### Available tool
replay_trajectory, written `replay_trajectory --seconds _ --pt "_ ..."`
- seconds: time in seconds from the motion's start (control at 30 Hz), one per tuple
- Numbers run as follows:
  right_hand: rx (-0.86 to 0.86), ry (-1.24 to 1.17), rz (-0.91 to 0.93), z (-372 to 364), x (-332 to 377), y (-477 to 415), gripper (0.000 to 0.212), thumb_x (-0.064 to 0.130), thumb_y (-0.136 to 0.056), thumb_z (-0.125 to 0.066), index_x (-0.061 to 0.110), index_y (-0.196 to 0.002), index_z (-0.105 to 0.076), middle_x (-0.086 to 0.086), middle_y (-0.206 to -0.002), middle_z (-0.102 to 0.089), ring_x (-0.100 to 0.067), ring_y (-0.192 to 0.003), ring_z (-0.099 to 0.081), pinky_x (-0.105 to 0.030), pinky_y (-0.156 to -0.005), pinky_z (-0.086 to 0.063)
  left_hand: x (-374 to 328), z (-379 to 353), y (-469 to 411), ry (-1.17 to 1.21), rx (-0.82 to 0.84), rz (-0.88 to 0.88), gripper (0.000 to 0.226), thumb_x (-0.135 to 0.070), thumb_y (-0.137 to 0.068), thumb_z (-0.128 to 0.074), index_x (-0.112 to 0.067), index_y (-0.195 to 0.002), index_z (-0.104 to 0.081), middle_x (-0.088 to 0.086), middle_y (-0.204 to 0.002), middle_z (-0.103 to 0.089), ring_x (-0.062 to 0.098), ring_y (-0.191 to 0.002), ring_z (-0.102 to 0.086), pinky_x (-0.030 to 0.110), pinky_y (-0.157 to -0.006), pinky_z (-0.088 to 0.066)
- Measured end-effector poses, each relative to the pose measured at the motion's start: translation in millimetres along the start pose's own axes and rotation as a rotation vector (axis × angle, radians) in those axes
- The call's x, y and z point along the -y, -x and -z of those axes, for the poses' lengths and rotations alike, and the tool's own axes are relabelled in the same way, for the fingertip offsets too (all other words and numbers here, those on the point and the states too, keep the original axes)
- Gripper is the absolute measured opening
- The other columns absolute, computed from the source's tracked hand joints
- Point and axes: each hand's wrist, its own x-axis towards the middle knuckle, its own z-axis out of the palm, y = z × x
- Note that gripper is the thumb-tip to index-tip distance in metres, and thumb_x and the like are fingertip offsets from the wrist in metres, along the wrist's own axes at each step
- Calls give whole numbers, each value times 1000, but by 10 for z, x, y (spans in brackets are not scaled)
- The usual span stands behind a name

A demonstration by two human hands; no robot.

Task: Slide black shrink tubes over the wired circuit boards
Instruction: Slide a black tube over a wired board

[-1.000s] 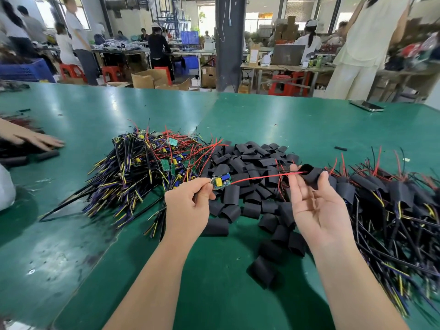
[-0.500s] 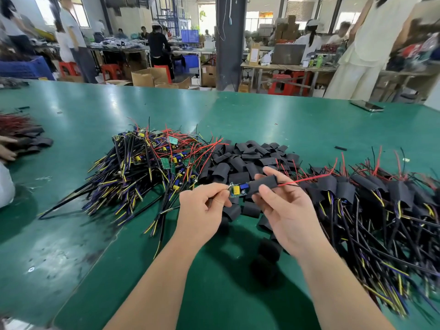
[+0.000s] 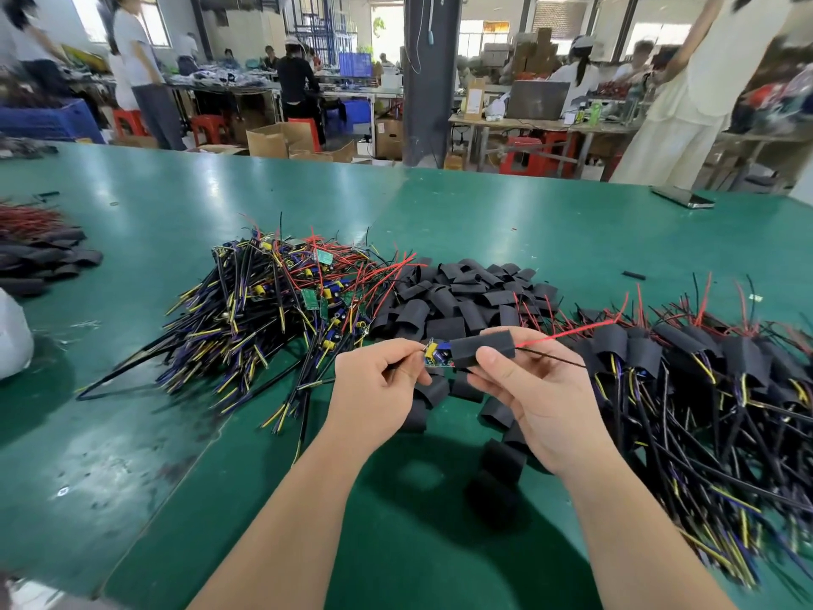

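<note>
Tube (image 3: 481, 349) and board (image 3: 437, 355) are both held up above the green table (image 3: 528, 222), just in front of us, between our two hands. The tube is black and it already covers the right part of the board. The left end of the board, with its yellow and blue parts, sticks out uncovered. Our right hand (image 3: 541, 398) grips the tube, with the thumb on its near side and the fingers behind it. Our left hand (image 3: 374, 389) pinches the bare left end of the board with curled fingers; whether it also catches the wires there we cannot tell.

The long axis of tube and board runs from left to right and rises a little to the right. A red wire (image 3: 567, 333) and a black wire (image 3: 554, 361) come out of the right mouth of the tube. So the uncovered part lies to the left of the tube, and we judge that the tube must travel left along this axis, toward the left hand, while that hand holds the board steady.

Behind our hands lie the loose tubes (image 3: 457, 297) in a heap. The bare boards (image 3: 272, 301) are piled to the left, and the covered boards (image 3: 704, 367) to the right.
</note>
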Motion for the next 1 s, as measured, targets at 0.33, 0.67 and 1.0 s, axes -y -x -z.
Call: replay_trajectory --seconds 0.33,0.67,1.0 --pt "-12 135 15 -15 -24 -2 20 1 -75 -74 16 -88 -74 -12 -91 -75 -23 -83 -71 -33 -76 -58 -43 33 12 -232 -27 -104 20 -22 -85 -53 -26 -72 -69 -14 -62 -65 14 -61 -58 39 -77 -38" --pt "23 -65 -137 -40 -84 -6 33 13 -62 -75 12 -94 -70 -14 -94 -74 -23 -87 -71 -32 -77 -58 -39 -26 34 -421 -82 -195 20 -15 -84 -55 -25 -71 -67 -14 -65 -64 13 -64 -51 34 -70 -23" --pt "-20 -213 -256 -70 -48 4 11 18 -75 -64 13 -70 -73 -16 -93 -74 -21 -80 -74 -27 -66 -58 -85 -8 43 -405 -32 -192 26 -3 -83 -53 -25 -74 -64 -16 -68 -59 13 -66 -50 35 -71 -23"
